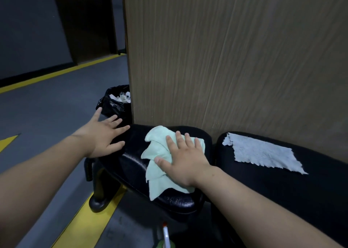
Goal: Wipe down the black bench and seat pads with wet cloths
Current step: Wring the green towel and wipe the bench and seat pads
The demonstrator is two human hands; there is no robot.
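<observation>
A pale green cloth, crumpled in folds, lies on the left black seat pad. My right hand presses flat on it with straight, spread fingers. My left hand is flat too, fingers spread, resting at the pad's left edge. A second black pad sits to the right, with a light blue-grey cloth spread flat on its top, untouched.
A wood-grain panel rises right behind the pads. A bin with a black bag holding white scraps stands at the panel's left corner. Yellow floor lines run beneath the bench leg. A spray bottle nozzle pokes up at the bottom edge.
</observation>
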